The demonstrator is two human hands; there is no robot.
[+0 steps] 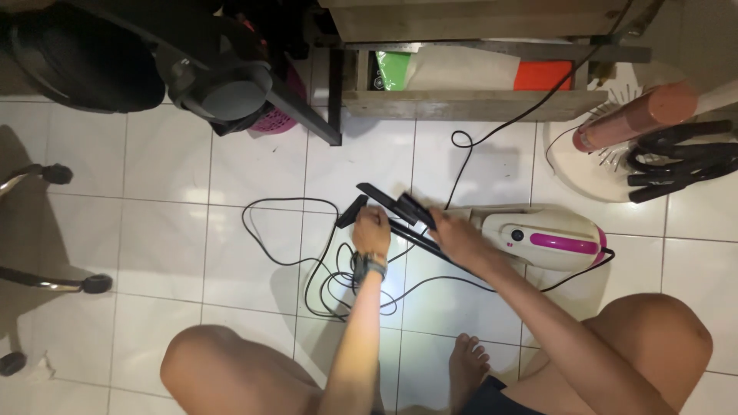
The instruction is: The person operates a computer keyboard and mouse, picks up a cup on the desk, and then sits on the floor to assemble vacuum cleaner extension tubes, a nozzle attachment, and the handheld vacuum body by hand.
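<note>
I sit on a white tiled floor with a white and pink handheld vacuum cleaner (550,238) lying in front of me. My left hand (372,230), with a watch on the wrist, grips the black nozzle attachment (392,200) near its wide flat end. My right hand (460,234) holds the same black attachment closer to the vacuum's mouth, partly covering the joint. The vacuum's black power cord (307,253) lies in loose loops on the tiles left of my hands and runs up toward the shelf.
A wooden shelf (461,104) with green, white and orange items stands at the back. A white fan base (592,165) with black hoses (676,157) is at right. An office chair's wheels (96,283) sit left; a black stand (231,84) at upper left.
</note>
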